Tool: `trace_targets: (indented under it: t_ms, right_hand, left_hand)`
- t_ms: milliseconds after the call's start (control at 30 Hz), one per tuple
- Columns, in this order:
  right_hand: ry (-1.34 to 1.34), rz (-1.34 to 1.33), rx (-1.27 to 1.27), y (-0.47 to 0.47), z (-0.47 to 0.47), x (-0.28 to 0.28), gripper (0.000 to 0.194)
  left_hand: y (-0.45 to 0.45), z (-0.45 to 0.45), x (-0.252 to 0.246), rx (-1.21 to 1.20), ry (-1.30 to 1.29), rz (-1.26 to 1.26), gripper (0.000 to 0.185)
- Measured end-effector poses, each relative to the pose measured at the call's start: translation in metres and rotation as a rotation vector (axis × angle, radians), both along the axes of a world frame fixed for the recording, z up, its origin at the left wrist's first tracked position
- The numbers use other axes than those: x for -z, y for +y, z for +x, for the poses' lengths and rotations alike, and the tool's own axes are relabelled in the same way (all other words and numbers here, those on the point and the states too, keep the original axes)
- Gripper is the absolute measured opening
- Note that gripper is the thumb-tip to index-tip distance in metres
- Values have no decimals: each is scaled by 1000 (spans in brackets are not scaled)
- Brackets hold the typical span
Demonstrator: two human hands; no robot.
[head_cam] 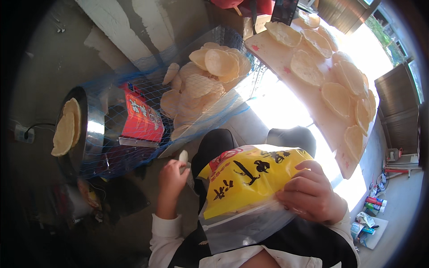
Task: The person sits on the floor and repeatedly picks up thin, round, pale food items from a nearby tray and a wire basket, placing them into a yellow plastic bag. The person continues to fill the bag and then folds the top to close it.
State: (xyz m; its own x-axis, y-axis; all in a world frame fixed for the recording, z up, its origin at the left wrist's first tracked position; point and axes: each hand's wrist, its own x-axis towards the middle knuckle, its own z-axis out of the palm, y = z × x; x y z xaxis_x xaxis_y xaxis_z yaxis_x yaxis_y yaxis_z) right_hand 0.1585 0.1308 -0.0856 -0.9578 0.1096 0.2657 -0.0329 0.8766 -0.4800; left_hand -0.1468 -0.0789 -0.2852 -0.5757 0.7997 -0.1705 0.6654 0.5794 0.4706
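My right hand (310,192) grips the edge of a yellow plastic bag (254,177) with black and red writing, which lies over my lap. The bag's transparent end faces my chest. My left hand (172,176) is raised left of the bag, a small pale piece (183,156) between thumb and fingers; what it is I cannot tell. Beyond my knees, many pale puffed round crackers (221,63) are heaped in a container draped with blue netting (150,80). More crackers (306,67) lie spread on a pinkish board (268,53) at the upper right.
A metal-rimmed round machine (95,127) with crackers on its dark top stands at the left, beside a red panel (142,117) bearing writing. A phone (285,11) stands behind the board. Packets and tubes (375,204) lie at the far right. A socket block (24,134) is at the far left.
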Motion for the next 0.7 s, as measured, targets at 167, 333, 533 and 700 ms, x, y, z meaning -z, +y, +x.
trace_targets:
  t_ms: [167, 333, 533, 700]
  right_hand:
    - [113, -29, -48, -8, 9, 10, 18]
    - [192, 9, -61, -13, 21, 19, 18]
    - [179, 55, -45, -16, 25, 27, 16]
    - [184, 26, -6, -13, 26, 28, 16]
  left_hand:
    - [-25, 21, -95, 91, -56, 38, 24]
    - [71, 21, -140, 234, -10, 536, 53]
    - [253, -48, -60, 324, 289, 626, 36]
    - [271, -63, -20, 320, 425, 838, 48]
